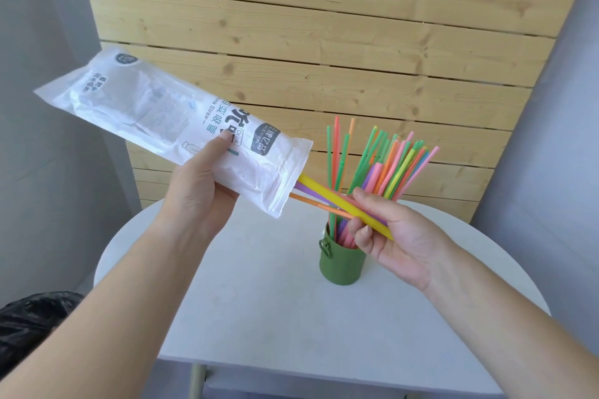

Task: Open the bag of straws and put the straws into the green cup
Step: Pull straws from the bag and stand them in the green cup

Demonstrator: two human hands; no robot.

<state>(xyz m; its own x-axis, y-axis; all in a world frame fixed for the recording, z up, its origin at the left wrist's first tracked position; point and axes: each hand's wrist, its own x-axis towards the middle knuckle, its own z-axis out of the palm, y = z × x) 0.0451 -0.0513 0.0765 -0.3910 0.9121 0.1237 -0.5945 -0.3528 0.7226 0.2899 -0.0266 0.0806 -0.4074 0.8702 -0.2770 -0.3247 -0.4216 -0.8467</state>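
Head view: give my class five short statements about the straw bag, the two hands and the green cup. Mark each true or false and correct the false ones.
1. The left hand holds the straw bag in the air. True.
2. The bag's lower end is sealed. False: it is open and straws stick out of it.
3. The right hand grips a yellow straw that comes out of the bag. True.
4. The green cup is empty. False: many coloured straws stand in it.
5. The cup lies on its side on the white table. False: it stands upright.
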